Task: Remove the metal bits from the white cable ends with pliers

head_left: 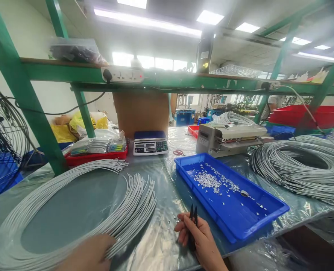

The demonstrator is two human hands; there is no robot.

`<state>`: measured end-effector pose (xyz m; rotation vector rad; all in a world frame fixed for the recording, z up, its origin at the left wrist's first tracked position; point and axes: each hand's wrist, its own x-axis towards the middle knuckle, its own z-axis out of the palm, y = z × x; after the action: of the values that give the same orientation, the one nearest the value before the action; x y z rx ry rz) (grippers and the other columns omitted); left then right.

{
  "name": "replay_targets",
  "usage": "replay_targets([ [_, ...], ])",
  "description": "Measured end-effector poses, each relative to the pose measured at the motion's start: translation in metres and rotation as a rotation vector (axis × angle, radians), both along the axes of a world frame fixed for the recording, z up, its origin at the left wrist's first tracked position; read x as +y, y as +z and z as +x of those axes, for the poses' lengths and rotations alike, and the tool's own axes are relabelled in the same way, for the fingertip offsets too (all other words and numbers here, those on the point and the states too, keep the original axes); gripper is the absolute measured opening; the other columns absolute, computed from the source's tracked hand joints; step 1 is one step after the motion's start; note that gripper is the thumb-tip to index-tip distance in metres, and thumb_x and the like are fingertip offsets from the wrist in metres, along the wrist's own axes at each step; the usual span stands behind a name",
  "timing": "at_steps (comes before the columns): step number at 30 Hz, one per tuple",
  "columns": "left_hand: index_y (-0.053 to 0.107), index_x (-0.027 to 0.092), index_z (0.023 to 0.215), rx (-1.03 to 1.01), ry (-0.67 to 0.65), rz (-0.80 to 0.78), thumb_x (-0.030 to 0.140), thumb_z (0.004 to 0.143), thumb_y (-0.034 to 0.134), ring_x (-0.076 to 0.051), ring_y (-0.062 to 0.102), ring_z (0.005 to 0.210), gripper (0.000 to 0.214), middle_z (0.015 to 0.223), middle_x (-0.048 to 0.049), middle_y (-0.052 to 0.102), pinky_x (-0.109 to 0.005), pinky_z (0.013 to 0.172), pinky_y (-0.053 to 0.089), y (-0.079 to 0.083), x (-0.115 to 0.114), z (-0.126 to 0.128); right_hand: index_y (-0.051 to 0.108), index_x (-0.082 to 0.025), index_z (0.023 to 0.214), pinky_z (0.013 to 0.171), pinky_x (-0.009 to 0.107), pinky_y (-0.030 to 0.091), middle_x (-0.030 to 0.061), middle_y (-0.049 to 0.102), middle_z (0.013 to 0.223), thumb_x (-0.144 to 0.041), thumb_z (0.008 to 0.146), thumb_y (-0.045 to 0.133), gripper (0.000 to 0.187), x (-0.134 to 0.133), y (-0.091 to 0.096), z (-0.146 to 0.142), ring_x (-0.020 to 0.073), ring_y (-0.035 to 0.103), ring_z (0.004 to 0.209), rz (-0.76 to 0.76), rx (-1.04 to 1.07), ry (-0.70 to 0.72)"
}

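Observation:
My left hand point(89, 253) reaches over a large curved bundle of grey-white cables point(28, 210) on the left of the table. It is smeared, and its fingers are bent down onto the strands near the loose ends. Whether they grip any cable cannot be made out. My right hand point(198, 237) is closed around small black thread snips point(193, 215), whose two blades point up and away from me. Just beyond that hand lies a blue tray point(189, 180) with many small clear-white pieces point(208, 181) and a small roll or ring point(244, 193) in it.
A scale point(150, 146) stands at the back, before a cardboard sheet point(141, 113). Red-handled scissors point(178, 152) lie near it. A beige machine point(229, 137) and more coiled cable point(296, 169) fill the right. A green shelf frame point(167, 83) crosses above, carrying a power strip point(123, 75).

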<state>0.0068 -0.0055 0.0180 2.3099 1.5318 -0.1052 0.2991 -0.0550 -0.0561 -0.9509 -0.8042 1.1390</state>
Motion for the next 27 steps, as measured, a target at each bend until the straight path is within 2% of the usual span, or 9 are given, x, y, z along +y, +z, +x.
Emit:
replay_targets([
  [3, 0.056, 0.020, 0.084, -0.144, 0.075, -0.255, 0.028, 0.068, 0.046, -0.023, 0.060, 0.060, 0.020, 0.062, -0.0004, 0.058, -0.029, 0.053, 0.044, 0.014, 0.011, 0.003, 0.068, -0.013, 0.096, 0.045, 0.019, 0.046, 0.0001, 0.075, 0.070, -0.048, 0.090, 0.067, 0.036, 0.000, -0.001, 0.002, 0.0084, 0.065, 0.051, -0.013, 0.002, 0.023],
  [4, 0.053, 0.021, 0.082, -0.203, 0.086, -0.329, 0.030, 0.066, 0.047, -0.021, 0.055, 0.053, 0.019, 0.056, 0.0026, 0.052, -0.027, 0.050, 0.040, 0.018, 0.014, 0.005, 0.068, -0.012, 0.096, 0.046, 0.019, 0.046, 0.0003, 0.075, 0.070, -0.048, 0.090, 0.068, 0.036, -0.001, 0.000, 0.003, 0.0085, 0.065, 0.051, -0.015, 0.004, 0.027],
  [8, 0.048, 0.021, 0.069, -0.471, 0.008, -0.564, 0.038, 0.062, 0.053, -0.015, 0.046, 0.052, 0.019, 0.054, 0.0049, 0.048, -0.026, 0.055, 0.038, 0.033, 0.026, 0.027, 0.069, -0.012, 0.095, 0.046, 0.018, 0.046, 0.0017, 0.076, 0.070, -0.048, 0.089, 0.069, 0.037, -0.003, 0.004, 0.002, 0.0083, 0.065, 0.051, -0.034, 0.013, 0.024],
  [12, 0.056, 0.019, 0.078, -0.691, -0.078, -0.730, 0.042, 0.074, 0.061, -0.016, 0.054, 0.060, 0.025, 0.057, 0.0027, 0.060, -0.028, 0.069, 0.040, 0.042, 0.025, 0.064, 0.071, -0.010, 0.093, 0.045, 0.017, 0.046, 0.0041, 0.076, 0.068, -0.049, 0.085, 0.073, 0.039, -0.006, 0.008, 0.001, 0.0085, 0.065, 0.049, -0.052, 0.022, 0.011],
  [15, 0.058, 0.018, 0.082, -0.802, -0.090, -0.842, 0.044, 0.071, 0.065, -0.019, 0.059, 0.069, 0.029, 0.056, 0.0019, 0.060, -0.030, 0.073, 0.042, 0.037, 0.020, 0.095, 0.072, -0.010, 0.092, 0.044, 0.017, 0.046, 0.0053, 0.076, 0.067, -0.049, 0.082, 0.076, 0.041, -0.008, 0.010, -0.001, 0.0090, 0.065, 0.048, -0.059, 0.037, 0.003],
  [20, 0.058, 0.017, 0.079, -0.899, -0.013, -0.946, 0.043, 0.063, 0.066, -0.016, 0.058, 0.063, 0.033, 0.069, -0.0033, 0.065, -0.028, 0.064, 0.044, 0.012, 0.016, 0.134, 0.074, -0.011, 0.091, 0.041, 0.015, 0.043, 0.0032, 0.073, 0.064, -0.052, 0.079, 0.078, 0.042, -0.008, 0.006, 0.000, 0.0075, 0.063, 0.044, -0.088, 0.076, -0.009],
  [24, 0.059, 0.015, 0.075, -0.902, 0.007, -1.025, 0.046, 0.062, 0.064, -0.015, 0.054, 0.055, 0.034, 0.065, -0.0041, 0.062, -0.028, 0.059, 0.042, -0.003, 0.013, 0.137, 0.074, -0.011, 0.089, 0.036, 0.014, 0.034, 0.0012, 0.069, 0.056, -0.055, 0.077, 0.078, 0.046, -0.010, 0.007, 0.005, 0.0032, 0.051, 0.034, -0.144, 0.064, 0.016],
  [27, 0.064, 0.013, 0.081, -0.894, 0.007, -1.092, 0.032, 0.060, 0.071, -0.012, 0.049, 0.060, 0.029, 0.066, 0.0008, 0.058, -0.024, 0.062, 0.038, -0.005, 0.010, 0.127, 0.074, -0.010, 0.088, 0.035, 0.015, 0.029, 0.0026, 0.068, 0.054, -0.058, 0.074, 0.079, 0.050, -0.018, 0.015, 0.007, 0.0026, 0.047, 0.032, -0.242, 0.042, 0.024],
])
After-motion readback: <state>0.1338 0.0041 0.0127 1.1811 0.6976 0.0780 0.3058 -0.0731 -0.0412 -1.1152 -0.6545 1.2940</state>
